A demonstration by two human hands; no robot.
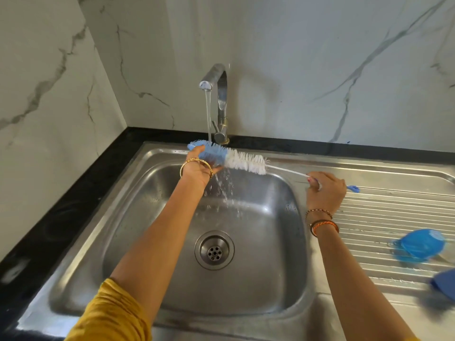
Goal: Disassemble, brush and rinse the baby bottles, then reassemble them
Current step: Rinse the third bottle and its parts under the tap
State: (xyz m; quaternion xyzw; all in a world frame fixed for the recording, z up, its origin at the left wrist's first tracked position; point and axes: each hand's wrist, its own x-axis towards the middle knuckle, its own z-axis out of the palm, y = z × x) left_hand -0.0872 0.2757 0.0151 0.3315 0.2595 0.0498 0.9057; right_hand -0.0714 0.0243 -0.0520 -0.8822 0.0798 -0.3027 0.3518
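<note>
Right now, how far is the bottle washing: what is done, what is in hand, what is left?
Done: hard to say; no whole bottle shows, only blurred blue parts lying loose on the drainboard, so something seems taken apart. In hand: the brush is under the running tap, the left hand on its bristles, the right hand gripping its handle. Left: reassembly, at least.

Two bare forearms reach in from the lower edge of the frame. A mustard-yellow sleeve [110, 313] covers the left upper arm at lower left. The left wrist wears gold bangles [196, 164]; the right wrist, right of centre, carries thin beaded bracelets [319, 212] and an orange braided band [324, 226].
</note>
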